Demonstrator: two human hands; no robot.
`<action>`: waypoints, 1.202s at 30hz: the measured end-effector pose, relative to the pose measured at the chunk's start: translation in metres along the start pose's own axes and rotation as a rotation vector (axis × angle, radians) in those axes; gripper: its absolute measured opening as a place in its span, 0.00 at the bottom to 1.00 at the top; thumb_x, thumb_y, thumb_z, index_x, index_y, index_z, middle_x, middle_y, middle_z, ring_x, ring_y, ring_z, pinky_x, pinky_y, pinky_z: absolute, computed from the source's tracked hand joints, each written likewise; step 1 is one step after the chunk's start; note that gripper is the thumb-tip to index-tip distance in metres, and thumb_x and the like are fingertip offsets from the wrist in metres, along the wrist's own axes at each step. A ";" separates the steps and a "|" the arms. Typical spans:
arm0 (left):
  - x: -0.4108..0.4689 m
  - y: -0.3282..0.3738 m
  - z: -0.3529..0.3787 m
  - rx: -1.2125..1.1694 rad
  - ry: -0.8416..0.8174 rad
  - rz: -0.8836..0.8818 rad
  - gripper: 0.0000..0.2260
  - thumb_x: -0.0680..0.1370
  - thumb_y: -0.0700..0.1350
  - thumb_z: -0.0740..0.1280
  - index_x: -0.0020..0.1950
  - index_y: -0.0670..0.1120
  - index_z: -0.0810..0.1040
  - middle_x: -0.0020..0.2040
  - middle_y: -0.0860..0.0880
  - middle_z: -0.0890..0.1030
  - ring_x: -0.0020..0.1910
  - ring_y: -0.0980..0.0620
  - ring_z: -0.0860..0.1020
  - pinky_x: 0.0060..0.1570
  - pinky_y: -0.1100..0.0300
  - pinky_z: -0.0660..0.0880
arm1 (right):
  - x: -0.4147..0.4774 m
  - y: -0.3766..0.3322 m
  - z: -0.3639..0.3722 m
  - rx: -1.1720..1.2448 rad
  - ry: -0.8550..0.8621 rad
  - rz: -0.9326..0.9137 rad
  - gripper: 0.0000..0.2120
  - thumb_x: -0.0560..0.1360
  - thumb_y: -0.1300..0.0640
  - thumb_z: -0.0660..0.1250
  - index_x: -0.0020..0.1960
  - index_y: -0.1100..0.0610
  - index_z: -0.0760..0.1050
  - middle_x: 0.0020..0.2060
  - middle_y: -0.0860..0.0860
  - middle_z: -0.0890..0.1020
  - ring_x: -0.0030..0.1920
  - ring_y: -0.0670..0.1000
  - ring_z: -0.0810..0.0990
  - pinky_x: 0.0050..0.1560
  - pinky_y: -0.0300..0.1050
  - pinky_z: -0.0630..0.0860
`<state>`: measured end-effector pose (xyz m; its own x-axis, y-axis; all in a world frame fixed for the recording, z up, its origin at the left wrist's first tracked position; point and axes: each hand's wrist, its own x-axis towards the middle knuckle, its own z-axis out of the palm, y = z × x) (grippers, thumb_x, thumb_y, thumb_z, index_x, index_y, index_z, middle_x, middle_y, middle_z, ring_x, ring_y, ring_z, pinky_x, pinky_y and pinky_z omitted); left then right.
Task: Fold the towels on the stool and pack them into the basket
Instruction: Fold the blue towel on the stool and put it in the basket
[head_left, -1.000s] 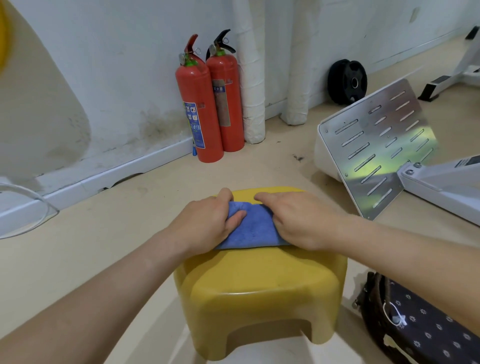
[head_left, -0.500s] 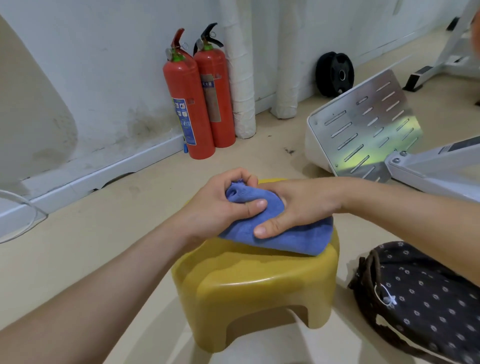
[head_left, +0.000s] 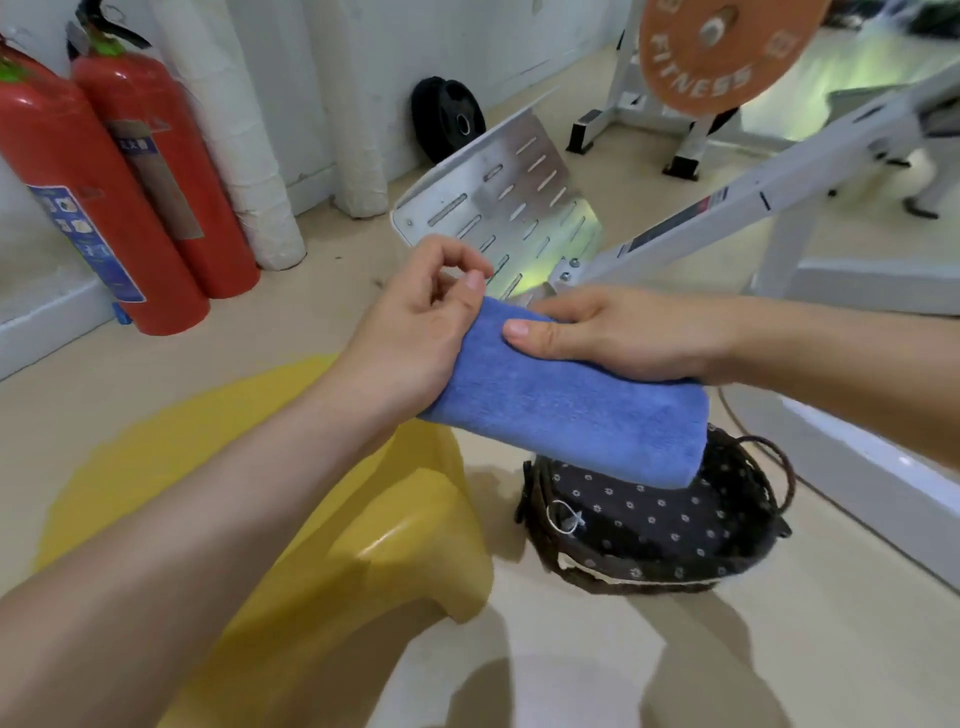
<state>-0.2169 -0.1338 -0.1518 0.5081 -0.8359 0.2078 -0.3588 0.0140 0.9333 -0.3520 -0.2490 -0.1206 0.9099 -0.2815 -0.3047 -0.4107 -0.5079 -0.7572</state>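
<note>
Gym floor: our right hand (head_left: 623, 338) grips folded blue towel (head_left: 571, 415) above dotted-lined basket (head_left: 675, 535), right of yellow stool (head_left: 405, 545); left hand (head_left: 415, 332) loosely curled, touching towel end.

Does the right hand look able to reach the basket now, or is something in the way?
Probably yes. The right hand holds the folded blue towel just above the basket, whose dotted lining lies open with nothing seen between. The left hand is at the towel's other end, clear of the basket.
</note>
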 end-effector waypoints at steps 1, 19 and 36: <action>0.002 0.001 0.013 -0.016 -0.049 -0.007 0.03 0.81 0.47 0.61 0.51 0.54 0.73 0.41 0.52 0.74 0.36 0.58 0.72 0.37 0.64 0.71 | -0.010 0.011 -0.007 0.043 0.003 0.050 0.22 0.73 0.38 0.60 0.56 0.52 0.78 0.48 0.51 0.85 0.47 0.50 0.83 0.51 0.47 0.78; -0.030 -0.133 0.194 1.220 -0.633 -0.047 0.14 0.78 0.54 0.61 0.58 0.48 0.74 0.57 0.48 0.74 0.60 0.46 0.69 0.53 0.53 0.69 | -0.004 0.267 0.055 0.616 0.413 0.655 0.19 0.82 0.51 0.53 0.66 0.63 0.67 0.55 0.56 0.77 0.49 0.52 0.77 0.43 0.43 0.73; -0.046 -0.128 0.164 1.177 -0.926 0.239 0.11 0.71 0.47 0.55 0.33 0.48 0.73 0.31 0.50 0.77 0.33 0.50 0.74 0.70 0.59 0.57 | 0.063 0.311 0.121 0.124 0.327 0.591 0.21 0.81 0.47 0.54 0.43 0.63 0.75 0.37 0.57 0.79 0.43 0.59 0.79 0.38 0.45 0.68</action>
<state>-0.3225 -0.1871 -0.3282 -0.1470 -0.9237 -0.3539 -0.9891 0.1368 0.0538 -0.4154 -0.3264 -0.4450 0.4632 -0.7236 -0.5117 -0.8053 -0.1026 -0.5839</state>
